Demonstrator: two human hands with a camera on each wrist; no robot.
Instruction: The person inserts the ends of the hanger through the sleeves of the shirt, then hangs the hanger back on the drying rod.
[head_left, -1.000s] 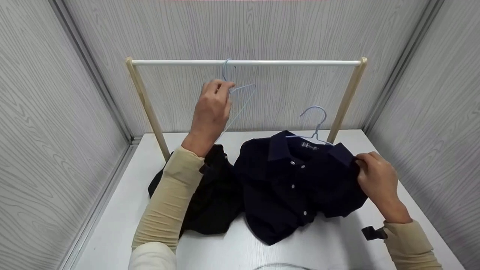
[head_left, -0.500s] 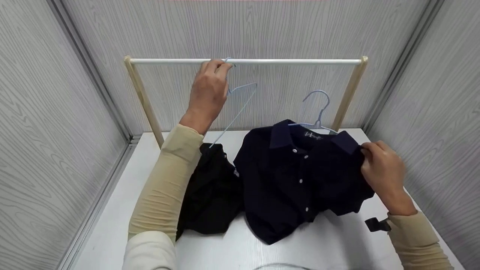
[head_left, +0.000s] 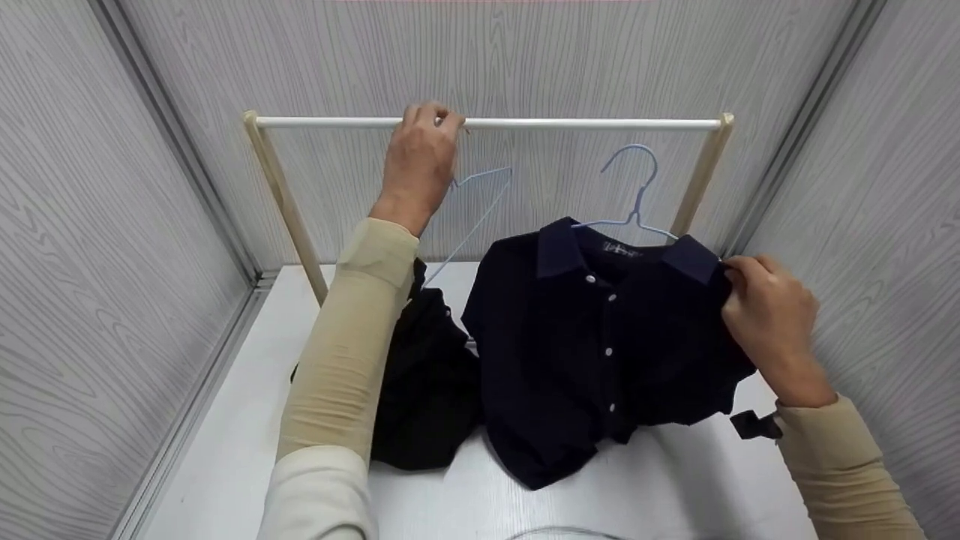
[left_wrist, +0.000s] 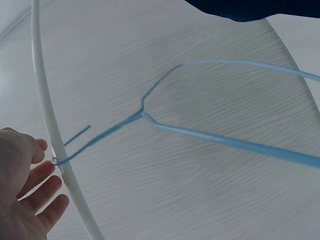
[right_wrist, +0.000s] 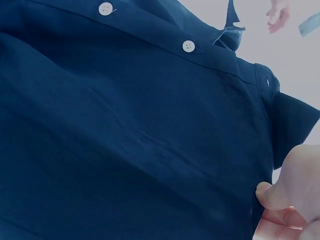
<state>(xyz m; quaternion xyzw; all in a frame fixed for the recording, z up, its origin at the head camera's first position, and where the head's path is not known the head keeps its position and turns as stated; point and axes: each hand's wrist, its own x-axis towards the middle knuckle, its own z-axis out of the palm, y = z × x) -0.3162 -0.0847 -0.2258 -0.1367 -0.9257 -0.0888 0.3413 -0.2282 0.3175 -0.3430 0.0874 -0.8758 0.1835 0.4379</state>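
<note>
My left hand (head_left: 420, 161) is up at the white rail (head_left: 585, 123), its fingertips right at the hook of a blue wire hanger (left_wrist: 112, 130). The left wrist view shows that hook looped over the rail, with thumb and fingers loosely bent and apart. Below hangs the wire loop, reaching down to a black garment (head_left: 427, 390). My right hand (head_left: 772, 322) pinches the shoulder of a navy button-up shirt (head_left: 551, 322) between thumb and fingers. A second blue hanger (head_left: 637, 202) sits inside the shirt's collar, its hook sticking up below the rail.
Wooden posts (head_left: 285, 206) carry the rail at both ends, standing on a white table (head_left: 225, 450). Wood-grain panels (head_left: 135, 270) enclose the back and sides. A thin wire (head_left: 566, 531) shows at the front edge.
My left hand has risen from the hanger's neck to the rail. My right hand has lifted the navy shirt and its hanger upward.
</note>
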